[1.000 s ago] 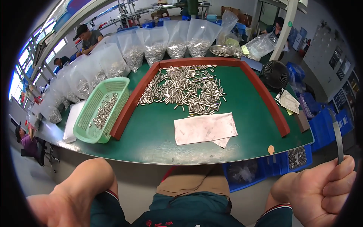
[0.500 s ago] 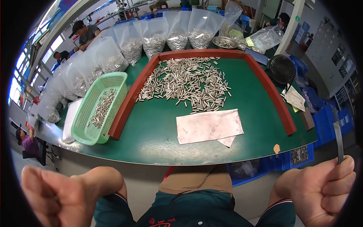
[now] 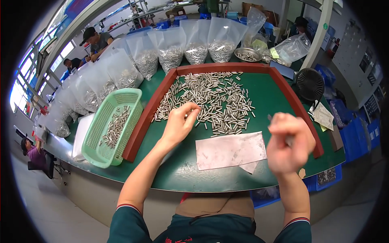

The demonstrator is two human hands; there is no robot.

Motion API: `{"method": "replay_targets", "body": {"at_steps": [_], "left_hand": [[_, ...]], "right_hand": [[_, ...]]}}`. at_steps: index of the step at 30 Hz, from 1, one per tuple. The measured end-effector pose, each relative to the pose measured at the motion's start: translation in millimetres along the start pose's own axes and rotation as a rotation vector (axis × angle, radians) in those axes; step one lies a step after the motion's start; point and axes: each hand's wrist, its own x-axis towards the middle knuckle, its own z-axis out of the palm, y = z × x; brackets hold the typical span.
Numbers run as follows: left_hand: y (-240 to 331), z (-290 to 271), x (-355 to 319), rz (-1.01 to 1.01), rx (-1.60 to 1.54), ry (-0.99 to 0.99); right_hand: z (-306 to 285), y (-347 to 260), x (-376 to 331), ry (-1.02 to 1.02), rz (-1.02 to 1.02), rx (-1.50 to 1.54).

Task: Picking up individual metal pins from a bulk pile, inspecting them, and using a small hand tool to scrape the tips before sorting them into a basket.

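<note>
Many short silvery metal pins (image 3: pixel 216 95) lie loose in a spread pile on the green table. My left hand (image 3: pixel 180 123) is over the pile's near left edge, thumb and forefinger curled together; whatever they pinch is hidden. To the right of a stained pale cloth (image 3: pixel 231 150), my right hand (image 3: pixel 289 141) is raised and closed, smeared by motion. From its fingers pokes the dark tip of a thin metal strip (image 3: pixel 269 117); the rest is concealed by the hand.
Dark red rails (image 3: pixel 293 99) border the pile on three sides. At left stands a light green basket (image 3: pixel 91 141) with more pins. Clear plastic bags of pins (image 3: pixel 170 54) line the back and left. A black fan (image 3: pixel 309 84) and a metal dish (image 3: pixel 248 54) stand beyond the rails.
Both hands have come up and inward from the lower corners, the left to the pins, the right beside the cloth. The long strip upright in the right hand now shows only its tip.
</note>
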Motion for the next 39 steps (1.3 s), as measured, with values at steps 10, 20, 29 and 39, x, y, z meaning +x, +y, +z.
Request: {"method": "replay_targets", "body": {"at_steps": [10,20,29,39], "left_hand": [[-30.6,28.5,-3.1,0.377,0.375,-0.313],[-21.9,26.5,-15.3,-0.182,-0.422,-0.255],[-18.6,23.2,-20.3,-0.669,-1.286,-0.462],[-19.4,26.5,-18.2,-0.683,-1.253,-0.438]], "right_hand": [[1.5,98.1,-23.5,0.025,0.141,-0.224],[16.7,94.3,-53.7,-0.008,0.406,-0.018],[30.5,81.4,-54.8,0.131,0.806,0.500],[27.3,87.5,-56.9,0.181,0.900,0.538]]}}
